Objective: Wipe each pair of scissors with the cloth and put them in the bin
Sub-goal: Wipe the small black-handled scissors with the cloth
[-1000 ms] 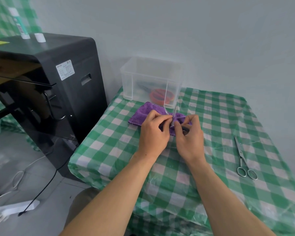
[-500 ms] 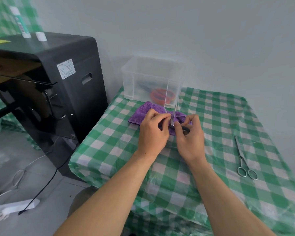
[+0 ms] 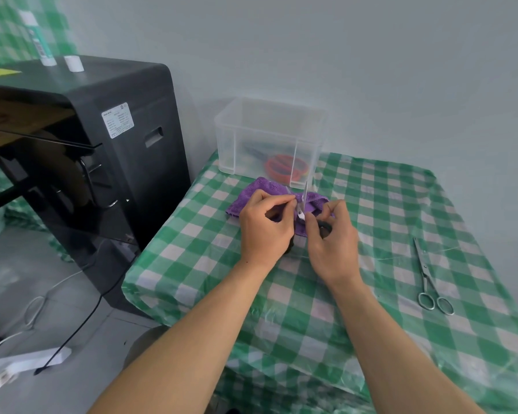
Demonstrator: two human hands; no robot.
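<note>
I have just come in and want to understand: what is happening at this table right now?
A person is wiping black-handled scissors over the purple cloth: the right hand holds the handles, the left hand pinches at the blades. Orange-handled scissors already lie in the clear bin; silver scissors wait on the table, untouched.

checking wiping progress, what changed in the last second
Little. The left hand and right hand have eased slightly apart, so more blade and handle of the black-handled scissors shows between them. Both still pinch those scissors over the purple cloth. The steel scissors on the table, the bin and the orange-handled pair inside it have not moved.
</note>
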